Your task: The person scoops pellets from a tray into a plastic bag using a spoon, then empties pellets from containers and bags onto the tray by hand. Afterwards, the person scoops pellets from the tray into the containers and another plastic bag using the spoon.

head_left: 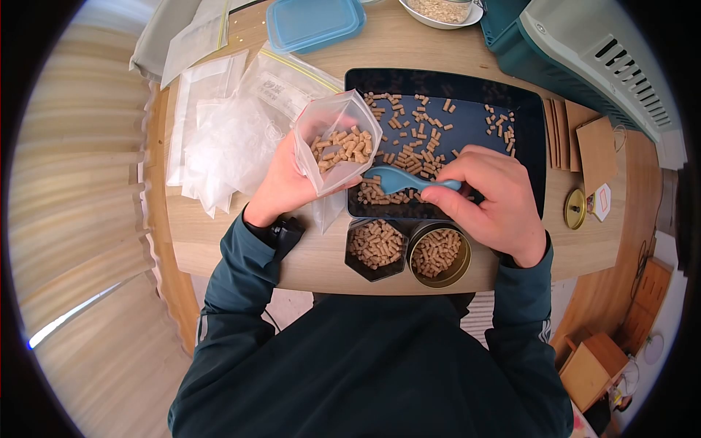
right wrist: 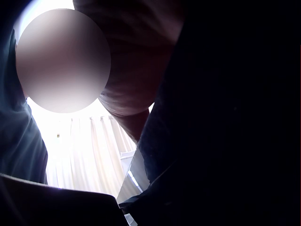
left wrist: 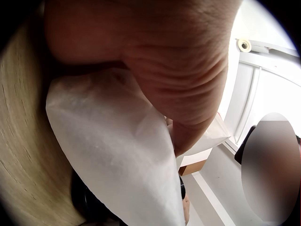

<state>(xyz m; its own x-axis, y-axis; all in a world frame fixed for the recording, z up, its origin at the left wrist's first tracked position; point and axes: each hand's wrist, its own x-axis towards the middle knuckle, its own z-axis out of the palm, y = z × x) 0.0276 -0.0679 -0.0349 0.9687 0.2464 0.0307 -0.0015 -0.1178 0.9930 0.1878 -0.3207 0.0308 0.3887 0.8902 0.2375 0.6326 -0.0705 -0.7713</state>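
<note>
My left hand (head_left: 281, 182) grips a translucent plastic zip bag (head_left: 318, 162), its mouth held wide. Tan wood pellets (head_left: 343, 148) lie inside the bag. In the left wrist view the bag's frosted side (left wrist: 113, 141) hangs below the palm. With thumb and fingers my right hand (head_left: 493, 197) pinches the handle of a blue plastic scoop (head_left: 401, 179). The scoop's bowl is low in a dark navy tray (head_left: 522, 91), close beside the bag. Loose pellets (head_left: 420, 157) are scattered over the tray floor. The right wrist view is mostly dark, with the scoop hidden.
A black hexagonal container (head_left: 353, 264) and a round gold tin (head_left: 461, 269), both holding pellets, stand at the table's front edge. Plastic bags (head_left: 226, 146) lie left. A blue-lidded box (head_left: 314, 22) is behind; cardboard pieces (head_left: 597, 150) and a pet carrier (head_left: 577, 58) are right.
</note>
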